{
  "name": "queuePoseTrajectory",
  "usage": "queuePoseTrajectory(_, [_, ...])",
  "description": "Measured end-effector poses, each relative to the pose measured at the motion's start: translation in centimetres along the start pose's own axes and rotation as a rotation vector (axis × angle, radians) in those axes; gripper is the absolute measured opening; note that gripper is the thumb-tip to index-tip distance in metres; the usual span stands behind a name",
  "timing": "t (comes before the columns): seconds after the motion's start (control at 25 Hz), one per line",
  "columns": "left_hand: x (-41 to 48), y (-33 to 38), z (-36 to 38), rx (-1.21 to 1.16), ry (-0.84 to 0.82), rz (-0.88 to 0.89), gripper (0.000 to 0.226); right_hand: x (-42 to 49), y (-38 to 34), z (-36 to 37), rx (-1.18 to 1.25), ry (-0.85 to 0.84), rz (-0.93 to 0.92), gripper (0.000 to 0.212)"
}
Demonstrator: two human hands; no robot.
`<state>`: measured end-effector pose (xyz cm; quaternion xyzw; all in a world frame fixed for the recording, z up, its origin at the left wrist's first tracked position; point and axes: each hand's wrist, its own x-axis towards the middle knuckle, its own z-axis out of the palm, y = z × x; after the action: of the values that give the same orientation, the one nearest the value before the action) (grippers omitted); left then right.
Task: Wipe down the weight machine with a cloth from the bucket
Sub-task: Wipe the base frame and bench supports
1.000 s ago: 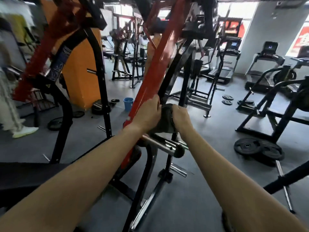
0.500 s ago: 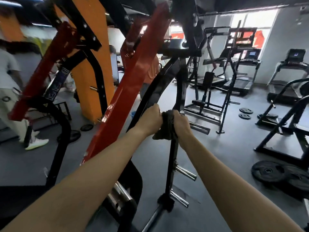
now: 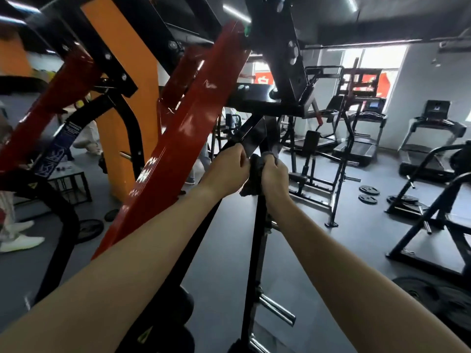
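**Both hands have climbed the black post with the cloth**

Since a second ago the hands and cloth have slid up the upright, from just above the chrome pegs to just under the crossbeam, and the view has tipped up with them.

At far left, a bystander's white shoe (image 3: 21, 242) stands on the matte grey rubber floor (image 3: 224, 263), near a flat round black plate (image 3: 89, 229) lying by a curved black tube. Behind rises a smooth orange pillar (image 3: 122, 80). A glossy red arm (image 3: 183, 138) of the weight machine (image 3: 267, 100), a boxy steel section with scuffed white lettering, slants from lower left to upper right.

Beside it, the left hand (image 3: 226, 169) is curled tight on the left end of the cloth (image 3: 254, 171), a dark grey, nubbly rag bunched round the square black post (image 3: 256, 250). The right hand (image 3: 274, 174) is clamped on the rag's other side, knuckles up, so the two fists sit close together with only the wad between them. Both bare forearms stretch out from the bottom corners.

Lower on the post, polished chrome pegs (image 3: 276, 309) stick out to the right. Farther right, small ribbed iron discs (image 3: 368, 193) lie on the floor, black treadmills (image 3: 430, 138) line the white wall, and two large rubber plates (image 3: 441, 298) lie in the bottom corner.
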<state>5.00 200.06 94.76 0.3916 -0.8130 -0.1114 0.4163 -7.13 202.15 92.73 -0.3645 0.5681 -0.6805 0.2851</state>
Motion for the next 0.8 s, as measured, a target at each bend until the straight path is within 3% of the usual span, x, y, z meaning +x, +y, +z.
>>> queuePoseTrajectory(0.12, [2.3, -0.1, 1.0, 0.017, 0.056, 0.026, 0.019, 2.8, -0.2, 0.9, -0.019, 0.057, -0.118, 0.031])
queuePoseTrajectory(0.2, [3.5, 0.3, 1.3, 0.068, 0.096, 0.029, 0.018, 4.5, -0.2, 1.4, -0.039, 0.067, -0.301, 0.025])
queuePoseTrajectory(0.48, [5.5, 0.9, 1.6, 0.306, 0.201, -0.080, 0.014, 10.7, 1.6, 0.1, -0.463, -0.214, -1.008, 0.031])
queuePoseTrajectory(0.64, [6.9, 0.2, 1.1, 0.420, 0.290, -0.252, 0.014, 13.9, 0.0, 0.3, -0.609, -0.274, -1.212, 0.039])
queuePoseTrajectory(0.8, [6.5, -0.5, 2.0, 0.389, 0.263, -0.347, 0.022, 14.4, -1.1, 2.2, -0.552, -0.353, -1.218, 0.039])
